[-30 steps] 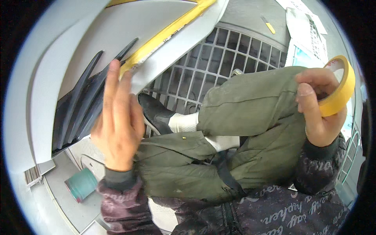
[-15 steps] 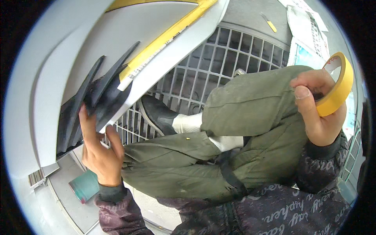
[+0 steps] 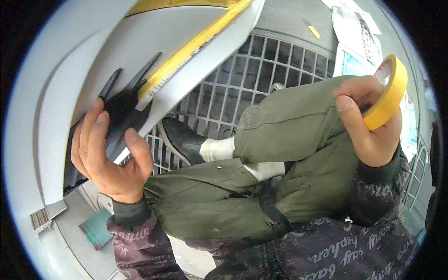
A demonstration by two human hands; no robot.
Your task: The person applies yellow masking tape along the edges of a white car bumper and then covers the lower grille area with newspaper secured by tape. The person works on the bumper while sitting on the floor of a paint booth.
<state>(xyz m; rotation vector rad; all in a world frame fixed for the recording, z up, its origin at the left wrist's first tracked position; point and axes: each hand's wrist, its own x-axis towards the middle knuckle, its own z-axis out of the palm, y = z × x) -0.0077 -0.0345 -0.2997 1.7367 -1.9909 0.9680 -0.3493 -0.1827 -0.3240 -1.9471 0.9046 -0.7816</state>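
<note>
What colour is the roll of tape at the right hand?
The roll of tape is yellow on its outside, shown in the head view.

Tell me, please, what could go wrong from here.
The yellow tape roll, held in the right hand, could slip and roll away. The left hand, bare fingertips at the black finned trim, might smudge it. The yellow-handled tool, apparently a knife, lying loose on the floor near the metal grate, could get kicked.

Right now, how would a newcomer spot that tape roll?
Find the green trousers, then the right hand at their upper right. It holds the tape roll: a thick yellow ring, unlike the flat yellow strip on the white panel.
</note>
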